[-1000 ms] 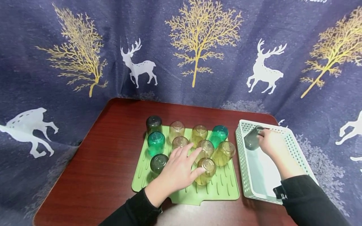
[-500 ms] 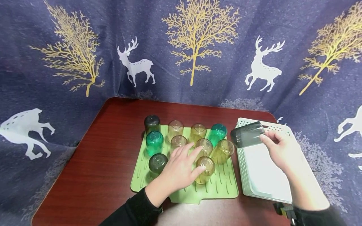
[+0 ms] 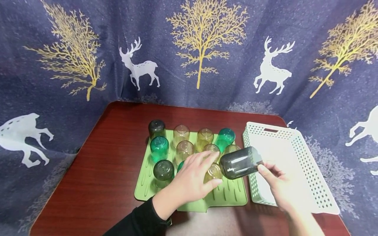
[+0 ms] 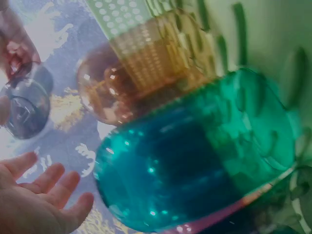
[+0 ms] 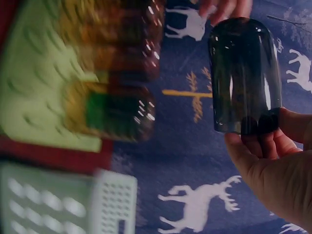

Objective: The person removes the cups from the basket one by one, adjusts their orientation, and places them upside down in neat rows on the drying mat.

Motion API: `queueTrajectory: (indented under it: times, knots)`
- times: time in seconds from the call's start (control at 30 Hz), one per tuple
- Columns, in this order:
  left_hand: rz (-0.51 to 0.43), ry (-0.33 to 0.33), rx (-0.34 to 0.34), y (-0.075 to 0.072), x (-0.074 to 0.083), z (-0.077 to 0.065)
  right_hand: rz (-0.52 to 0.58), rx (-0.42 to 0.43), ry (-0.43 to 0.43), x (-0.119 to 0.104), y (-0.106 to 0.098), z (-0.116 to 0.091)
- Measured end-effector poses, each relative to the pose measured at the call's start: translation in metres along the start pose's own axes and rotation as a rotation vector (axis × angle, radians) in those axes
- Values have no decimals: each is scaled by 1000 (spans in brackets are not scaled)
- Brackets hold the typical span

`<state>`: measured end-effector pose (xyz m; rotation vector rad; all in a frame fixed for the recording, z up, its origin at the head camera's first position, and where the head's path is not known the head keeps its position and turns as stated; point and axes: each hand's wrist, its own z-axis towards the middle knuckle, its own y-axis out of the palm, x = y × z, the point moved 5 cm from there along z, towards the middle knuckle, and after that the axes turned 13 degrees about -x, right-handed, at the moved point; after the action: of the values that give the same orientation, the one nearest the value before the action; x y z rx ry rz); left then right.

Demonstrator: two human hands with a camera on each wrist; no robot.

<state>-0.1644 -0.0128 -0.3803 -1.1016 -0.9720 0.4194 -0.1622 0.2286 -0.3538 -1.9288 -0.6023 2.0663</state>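
Note:
My right hand (image 3: 277, 186) pinches a smoky grey drinking glass (image 3: 240, 162) at its rim end. The glass lies nearly sideways in the air, its rounded base toward my left hand (image 3: 192, 180). That left hand hovers palm down over the glasses, fingers spread and holding nothing. Beneath it stand upside-down glasses on a green draining mat (image 3: 233, 196). An amber glass (image 3: 213, 172) is by the left thumb, and a dark glass (image 3: 163, 172) is left of the wrist. Close in the left wrist view shows a green glass (image 4: 161, 161), partly hidden by my hand in the head view.
Further glasses, including green ones (image 3: 159, 149) and a dark one (image 3: 156, 129), fill the back and left of the mat. A white perforated basket (image 3: 313, 170) stands right of the mat on the red-brown table (image 3: 97, 170). A patterned blue curtain (image 3: 174, 75) hangs behind.
My right hand has lifted the grey glass out of the basket and carried it left, over the mat's right side. The left hand has hardly moved.

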Motion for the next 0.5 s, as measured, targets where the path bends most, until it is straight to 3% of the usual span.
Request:
queueTrajectory:
  times: [0.1,0.23,0.5]
  knots:
    - [-6,41,13,0,9,0,185,-6,6,9,17,-5]
    - [-3,69,20,2,15,1,306,-20,40,16,34,-10]
    - [-69,115,51,8,19,5,382,-22,129,26,42,-13]
